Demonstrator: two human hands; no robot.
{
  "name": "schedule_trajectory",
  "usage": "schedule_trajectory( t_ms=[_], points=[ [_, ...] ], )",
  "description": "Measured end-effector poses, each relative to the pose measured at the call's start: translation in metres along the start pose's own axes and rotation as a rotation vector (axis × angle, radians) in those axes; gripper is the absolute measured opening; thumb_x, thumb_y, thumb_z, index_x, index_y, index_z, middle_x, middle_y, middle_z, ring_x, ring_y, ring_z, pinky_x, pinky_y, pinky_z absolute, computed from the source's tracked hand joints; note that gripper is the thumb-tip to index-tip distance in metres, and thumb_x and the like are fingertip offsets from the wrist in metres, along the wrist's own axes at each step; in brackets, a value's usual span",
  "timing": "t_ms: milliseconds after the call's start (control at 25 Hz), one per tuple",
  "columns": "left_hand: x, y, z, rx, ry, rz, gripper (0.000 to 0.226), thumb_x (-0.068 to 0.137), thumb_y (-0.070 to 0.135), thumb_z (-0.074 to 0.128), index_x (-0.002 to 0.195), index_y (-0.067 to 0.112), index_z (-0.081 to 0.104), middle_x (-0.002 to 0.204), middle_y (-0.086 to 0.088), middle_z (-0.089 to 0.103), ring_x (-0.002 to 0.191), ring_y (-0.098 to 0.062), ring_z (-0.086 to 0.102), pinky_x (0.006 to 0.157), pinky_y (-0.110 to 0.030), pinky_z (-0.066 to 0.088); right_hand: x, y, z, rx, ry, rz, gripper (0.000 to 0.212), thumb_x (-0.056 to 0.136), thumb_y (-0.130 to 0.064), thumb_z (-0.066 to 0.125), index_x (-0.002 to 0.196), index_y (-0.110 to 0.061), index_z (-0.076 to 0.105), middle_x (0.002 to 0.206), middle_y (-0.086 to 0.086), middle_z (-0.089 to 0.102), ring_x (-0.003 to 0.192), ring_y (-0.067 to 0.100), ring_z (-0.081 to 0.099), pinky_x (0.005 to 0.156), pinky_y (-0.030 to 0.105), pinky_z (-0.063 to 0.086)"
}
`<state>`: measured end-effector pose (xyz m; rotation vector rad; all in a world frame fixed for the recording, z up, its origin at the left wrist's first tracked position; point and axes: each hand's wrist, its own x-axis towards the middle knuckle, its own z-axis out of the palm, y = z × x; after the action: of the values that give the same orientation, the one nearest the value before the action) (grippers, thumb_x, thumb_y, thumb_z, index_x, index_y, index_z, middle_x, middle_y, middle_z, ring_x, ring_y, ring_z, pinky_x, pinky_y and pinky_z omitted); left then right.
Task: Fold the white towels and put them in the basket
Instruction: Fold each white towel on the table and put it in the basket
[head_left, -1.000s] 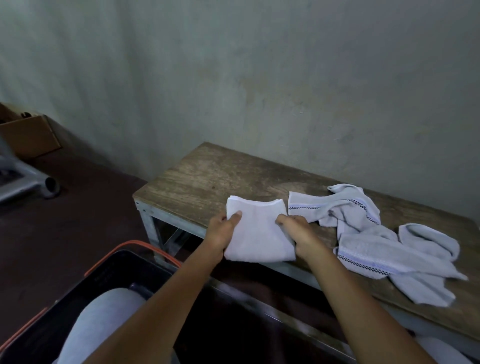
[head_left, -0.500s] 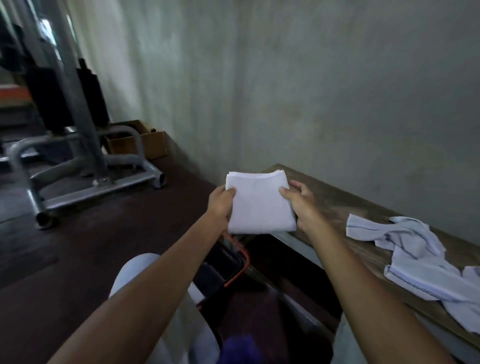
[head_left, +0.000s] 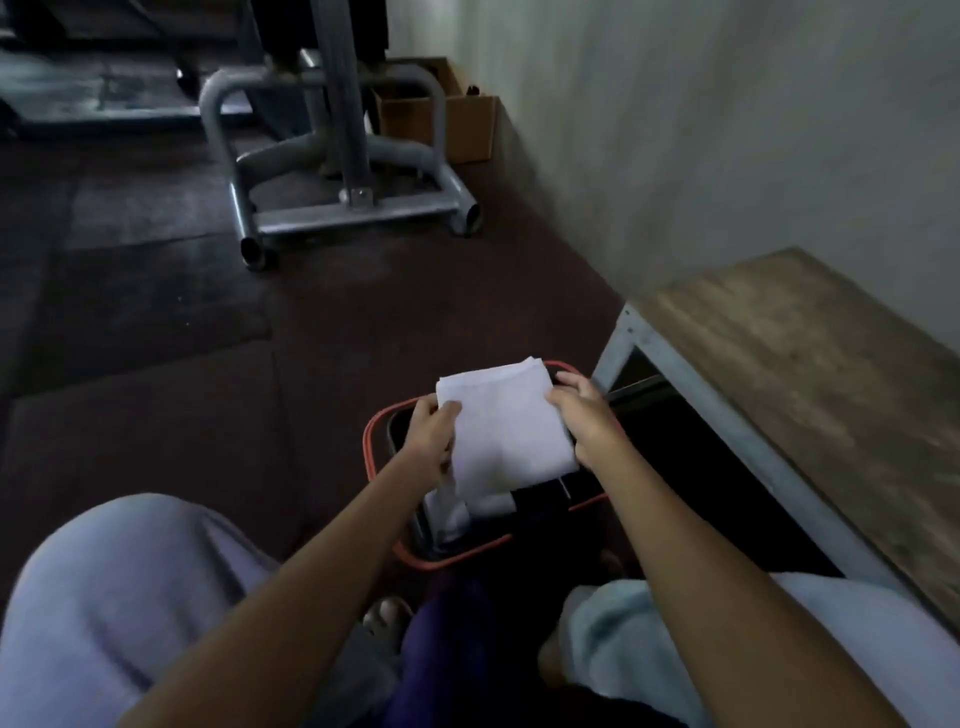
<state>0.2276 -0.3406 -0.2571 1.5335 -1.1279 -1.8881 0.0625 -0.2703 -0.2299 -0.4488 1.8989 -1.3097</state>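
A folded white towel (head_left: 506, 426) hangs just above the black basket with an orange rim (head_left: 370, 441) on the floor. My left hand (head_left: 431, 439) grips the towel's left edge and my right hand (head_left: 587, 421) grips its right edge. Something white (head_left: 488, 506) lies inside the basket under the towel, partly hidden. The unfolded towels on the bench are out of view.
The wooden bench (head_left: 810, 374) with a grey metal frame stands to the right against the wall. A grey tubular metal stand (head_left: 343, 208) and a cardboard box (head_left: 467, 124) sit on the dark floor farther off. My knees fill the bottom of the view.
Both hands lifted the folded towel off the bench, carried it left and lowered it over the basket. The view swung left and down, so the other towels dropped out of sight.
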Motion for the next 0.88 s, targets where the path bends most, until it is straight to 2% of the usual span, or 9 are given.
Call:
schedule_trajectory(
  t_ms=[120,200,360,560,640,720,880],
  points=[
    [0.053,-0.06,-0.005,0.017,0.145,-0.106,0.025,0.089,0.023,0.046,0.111,0.012,0.051,0.084,-0.005,0.056,0.069,-0.019,0.052,0.065,-0.036,0.048,0.05,0.065,0.024,-0.074,-0.064,0.145,0.045,0.086,-0.001,0.052,0.13,-0.005,0.047,0.116,0.012,0.061,0.094,0.019,0.058,0.072,0.025,0.047],
    [0.084,-0.085,0.001,0.003,0.242,-0.174,0.023,0.089,0.015,0.04,0.11,0.011,0.049,0.095,-0.007,0.056,0.078,-0.022,0.054,0.07,-0.035,0.047,0.083,0.102,0.039,-0.11,-0.105,0.215,0.043,0.087,-0.001,0.052,0.129,-0.006,0.046,0.114,0.01,0.059,0.092,0.016,0.057,0.066,0.02,0.045],
    [0.128,-0.117,0.017,0.076,0.441,-0.216,0.034,0.092,0.01,0.039,0.125,0.005,0.041,0.111,-0.018,0.055,0.102,-0.035,0.054,0.083,-0.035,0.041,0.123,0.158,0.066,-0.11,-0.154,0.313,0.041,0.088,-0.001,0.05,0.128,-0.01,0.045,0.111,0.006,0.056,0.091,0.013,0.056,0.064,0.017,0.044],
    [0.149,-0.13,0.029,0.12,0.585,-0.238,0.029,0.096,0.018,0.038,0.124,0.009,0.04,0.114,-0.024,0.056,0.102,-0.037,0.054,0.077,-0.031,0.032,0.148,0.198,0.08,-0.088,-0.156,0.336,0.035,0.089,-0.005,0.055,0.124,-0.01,0.048,0.104,0.003,0.059,0.088,0.013,0.057,0.062,0.017,0.045],
    [0.152,-0.136,0.029,0.132,0.6,-0.196,0.033,0.097,0.021,0.039,0.127,0.009,0.04,0.119,-0.023,0.056,0.107,-0.038,0.054,0.081,-0.031,0.035,0.151,0.204,0.078,-0.105,-0.154,0.296,0.035,0.089,-0.007,0.056,0.124,-0.01,0.049,0.111,0.007,0.06,0.089,0.013,0.057,0.065,0.018,0.045],
    [0.152,-0.147,0.026,0.185,0.577,-0.075,0.037,0.095,0.019,0.042,0.131,0.009,0.041,0.126,-0.02,0.054,0.115,-0.036,0.051,0.092,-0.03,0.037,0.154,0.204,0.075,-0.141,-0.158,0.246,0.035,0.09,-0.006,0.057,0.124,-0.009,0.05,0.117,0.01,0.06,0.093,0.014,0.057,0.069,0.019,0.046],
    [0.141,-0.162,0.021,0.357,0.481,0.153,0.044,0.09,0.007,0.045,0.135,0.004,0.043,0.14,-0.016,0.043,0.132,-0.029,0.039,0.106,-0.022,0.024,0.157,0.201,0.071,-0.258,-0.162,0.155,0.033,0.09,-0.01,0.057,0.123,-0.009,0.052,0.118,0.011,0.061,0.096,0.017,0.058,0.079,0.027,0.047]
  ],
)
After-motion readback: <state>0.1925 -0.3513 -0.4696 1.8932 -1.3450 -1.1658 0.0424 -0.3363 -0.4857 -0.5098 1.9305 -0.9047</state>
